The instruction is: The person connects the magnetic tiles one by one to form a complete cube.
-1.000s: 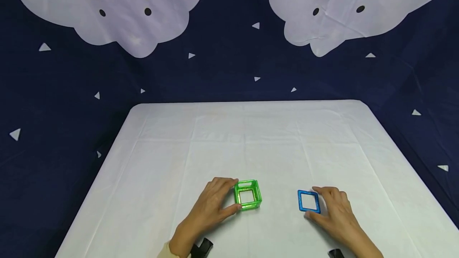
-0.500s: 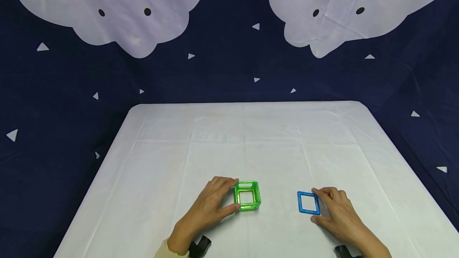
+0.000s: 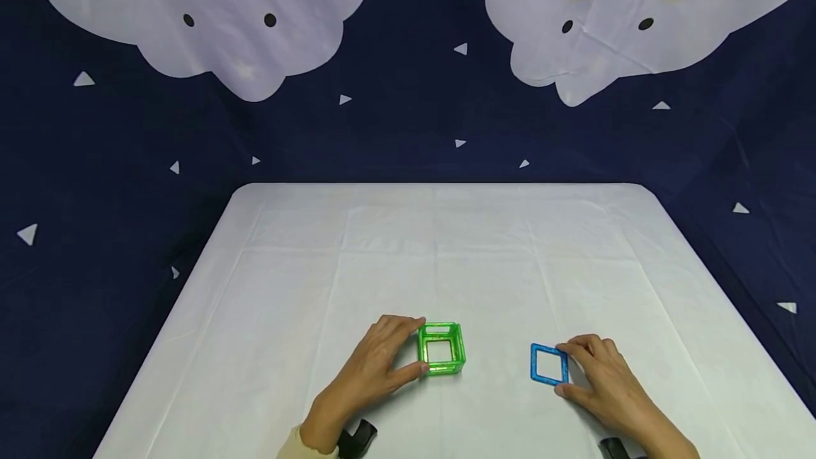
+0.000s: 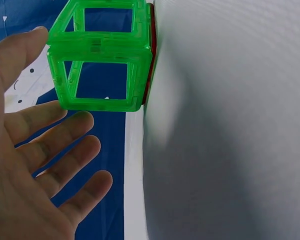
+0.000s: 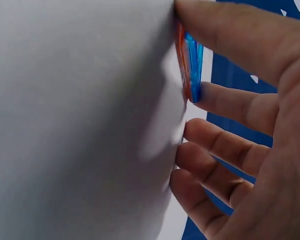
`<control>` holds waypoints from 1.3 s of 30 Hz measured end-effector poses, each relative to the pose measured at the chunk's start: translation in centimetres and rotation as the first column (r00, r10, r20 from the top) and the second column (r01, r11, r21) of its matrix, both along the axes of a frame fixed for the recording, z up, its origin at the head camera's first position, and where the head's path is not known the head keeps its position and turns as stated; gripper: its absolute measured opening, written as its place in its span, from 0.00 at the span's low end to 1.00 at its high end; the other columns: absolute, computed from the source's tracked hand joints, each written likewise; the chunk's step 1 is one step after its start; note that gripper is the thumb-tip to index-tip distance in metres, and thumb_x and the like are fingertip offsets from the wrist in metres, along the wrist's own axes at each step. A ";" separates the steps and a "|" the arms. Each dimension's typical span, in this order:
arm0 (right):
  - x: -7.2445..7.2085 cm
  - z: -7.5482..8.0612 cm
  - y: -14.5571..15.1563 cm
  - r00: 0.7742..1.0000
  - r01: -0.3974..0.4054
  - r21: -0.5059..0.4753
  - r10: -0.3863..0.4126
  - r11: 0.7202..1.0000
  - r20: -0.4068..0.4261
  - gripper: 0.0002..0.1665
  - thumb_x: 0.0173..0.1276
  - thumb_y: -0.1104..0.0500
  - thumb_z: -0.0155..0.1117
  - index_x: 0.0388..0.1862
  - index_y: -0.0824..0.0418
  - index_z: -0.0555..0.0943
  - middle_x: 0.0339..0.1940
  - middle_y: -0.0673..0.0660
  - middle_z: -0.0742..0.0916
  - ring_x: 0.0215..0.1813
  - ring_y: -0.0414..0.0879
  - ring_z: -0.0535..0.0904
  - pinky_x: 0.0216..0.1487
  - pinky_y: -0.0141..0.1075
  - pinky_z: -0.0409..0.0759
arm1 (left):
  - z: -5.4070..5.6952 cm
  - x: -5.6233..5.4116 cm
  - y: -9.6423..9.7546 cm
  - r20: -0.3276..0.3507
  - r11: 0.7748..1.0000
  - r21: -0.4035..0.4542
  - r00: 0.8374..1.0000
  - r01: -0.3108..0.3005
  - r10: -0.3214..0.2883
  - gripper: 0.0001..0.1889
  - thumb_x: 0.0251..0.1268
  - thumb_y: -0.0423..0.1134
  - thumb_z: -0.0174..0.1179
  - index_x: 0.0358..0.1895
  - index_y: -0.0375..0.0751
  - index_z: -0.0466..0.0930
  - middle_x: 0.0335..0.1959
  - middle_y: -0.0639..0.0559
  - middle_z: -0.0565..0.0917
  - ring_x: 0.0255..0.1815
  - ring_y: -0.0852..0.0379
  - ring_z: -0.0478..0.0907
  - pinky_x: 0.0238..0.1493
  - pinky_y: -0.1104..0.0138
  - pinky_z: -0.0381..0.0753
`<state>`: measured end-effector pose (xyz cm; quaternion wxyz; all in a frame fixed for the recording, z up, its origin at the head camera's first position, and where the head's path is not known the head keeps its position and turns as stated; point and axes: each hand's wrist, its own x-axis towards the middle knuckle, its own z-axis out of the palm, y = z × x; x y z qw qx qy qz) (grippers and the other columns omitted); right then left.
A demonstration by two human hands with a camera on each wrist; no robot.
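Note:
A cube of green magnetic tiles (image 3: 458, 349) stands left of the middle on the table's near part. My left hand (image 3: 372, 363) holds it by its left side, index fingertip at the far corner and thumb at the near one. In the left wrist view a red tile (image 4: 151, 55) lies beneath the green cube (image 4: 100, 45), and the other three fingers are spread loose. To the right, my right hand (image 3: 599, 377) pinches a blue square magnetic tile (image 3: 534, 365) between thumb and index finger. An orange tile (image 5: 182, 55) lies under the blue one (image 5: 194, 62) in the right wrist view.
A white cloth covers the table (image 3: 395, 232). Behind it hangs a dark blue curtain (image 3: 408, 126) with white clouds and small triangles. A black wrist strap piece (image 3: 358, 438) shows below the left hand.
My right hand has shifted slightly right and its thumb has slid to the tile's near right corner. The blue tile has turned a little and come slightly nearer. The left hand stays on the cube.

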<state>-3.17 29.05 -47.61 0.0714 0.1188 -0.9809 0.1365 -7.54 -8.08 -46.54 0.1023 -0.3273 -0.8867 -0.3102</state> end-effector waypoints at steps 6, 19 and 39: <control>0.0 0.4 0.1 1.000 -0.008 0.005 0.008 1.000 -0.030 0.36 0.40 0.44 0.78 0.49 0.56 0.80 0.42 0.48 0.80 0.42 0.40 0.68 0.40 0.38 0.70 | 0.0 0.0 0.1 0.019 1.000 -0.002 1.000 -0.005 0.005 0.33 0.53 0.55 0.65 0.62 0.45 0.72 0.53 0.58 0.79 0.57 0.59 0.72 0.58 0.60 0.73; -0.9 1.9 -1.4 0.984 -0.077 -0.041 0.069 0.996 -0.162 0.38 0.36 0.49 0.81 0.49 0.57 0.79 0.40 0.45 0.82 0.41 0.35 0.68 0.41 0.28 0.68 | 0.2 0.1 0.2 0.022 1.000 -0.006 1.000 -0.011 0.011 0.33 0.53 0.54 0.66 0.62 0.44 0.72 0.52 0.58 0.79 0.57 0.59 0.72 0.58 0.60 0.73; -3.2 4.8 -6.5 0.963 -0.226 -0.123 0.203 0.966 -0.177 0.39 0.44 0.48 0.78 0.57 0.55 0.76 0.46 0.43 0.80 0.49 0.35 0.69 0.43 0.35 0.74 | 0.1 0.2 0.0 -0.011 1.000 -0.005 1.000 -0.018 0.018 0.33 0.53 0.56 0.65 0.62 0.45 0.72 0.52 0.57 0.79 0.56 0.59 0.72 0.57 0.62 0.73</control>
